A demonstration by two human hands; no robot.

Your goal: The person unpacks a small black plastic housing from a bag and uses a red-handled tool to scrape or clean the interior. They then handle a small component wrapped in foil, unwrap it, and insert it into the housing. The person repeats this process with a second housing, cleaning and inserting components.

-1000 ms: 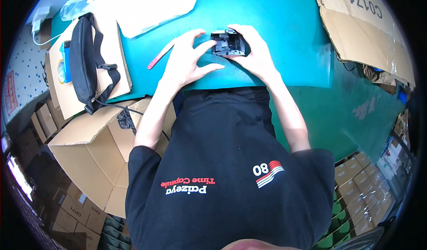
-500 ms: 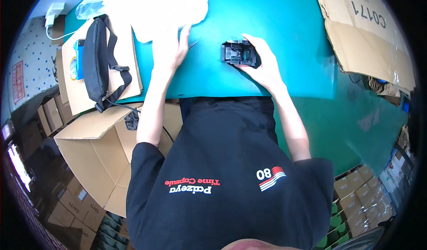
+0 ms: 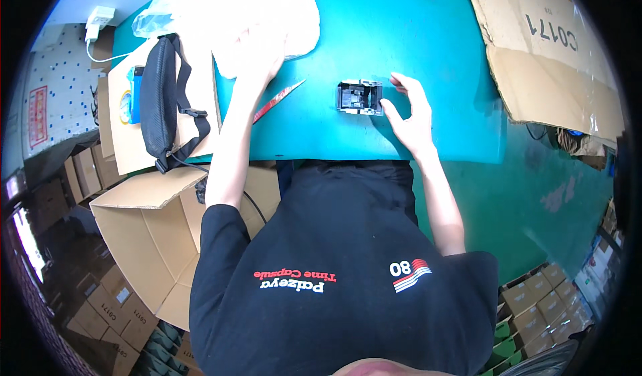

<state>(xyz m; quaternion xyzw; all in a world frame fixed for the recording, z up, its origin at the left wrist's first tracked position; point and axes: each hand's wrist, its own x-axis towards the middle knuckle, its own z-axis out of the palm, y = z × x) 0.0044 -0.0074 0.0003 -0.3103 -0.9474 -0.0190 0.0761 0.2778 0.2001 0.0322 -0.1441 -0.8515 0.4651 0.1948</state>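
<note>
A black plastic housing (image 3: 360, 97) with an open, hollow inside lies on the teal table mat. My right hand (image 3: 411, 116) is just right of it, thumb and fingers apart and nothing between them. The thumb tip is close to the housing's right edge; I cannot tell if it touches. My left hand (image 3: 259, 58) is at the near side of a white bag (image 3: 267, 8), where glare washes out its fingers. Beside my left forearm lies a slim red tool with a pointed tip (image 3: 277, 102), partly hidden by the arm.
At the left, a black strap bag (image 3: 159, 102) and a small blue item (image 3: 136, 95) lie on cardboard. Below the table edge stands an open carton (image 3: 150, 242). A large cardboard piece (image 3: 542, 55) covers the right side. Stacked boxes (image 3: 545, 296) stand lower right.
My right hand has let go of the black housing and opened beside it. More of the red tool shows beside my left arm. The whole view has shifted slightly.
</note>
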